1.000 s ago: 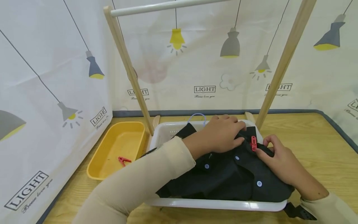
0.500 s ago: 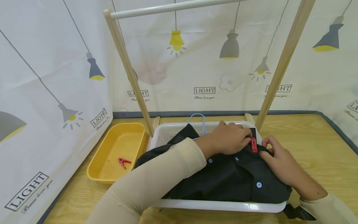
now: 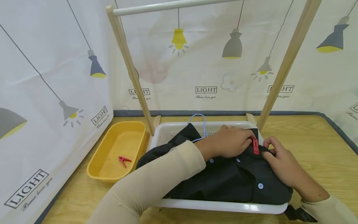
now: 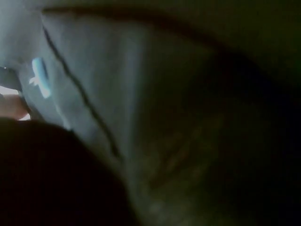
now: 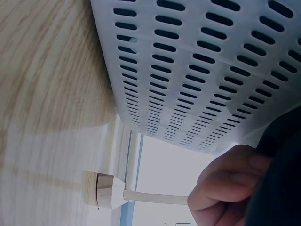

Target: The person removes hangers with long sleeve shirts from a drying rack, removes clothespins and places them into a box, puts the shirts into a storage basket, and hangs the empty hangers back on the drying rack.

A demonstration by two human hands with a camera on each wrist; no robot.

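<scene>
A black shirt (image 3: 223,183) with pale blue buttons lies heaped in a white basket (image 3: 218,204). A red clothespin (image 3: 255,147) is clipped on its upper right part. My left hand (image 3: 232,141) reaches across from the left and grips the fabric just left of the clothespin, its fingertips partly hidden. On the other side, my right hand (image 3: 282,166) pinches the shirt's right edge between thumb and fingers. From under the shirt rises the hook of a light blue hanger (image 3: 204,126). Dark cloth fills most of the left wrist view, with one blue button (image 4: 41,77).
A yellow tray (image 3: 98,161) at the left holds another red clothespin (image 3: 124,161). Behind the basket stands a wooden rack (image 3: 134,74) with a white crossbar (image 3: 167,6). The basket's slotted side (image 5: 188,61) shows in the right wrist view, beside the wooden table (image 5: 42,94).
My left hand has moved right along the shirt towards the clothespin, and its fingers have drawn in. My right thumb has come off the clothespin and stays on the cloth. More of the hanger shows.
</scene>
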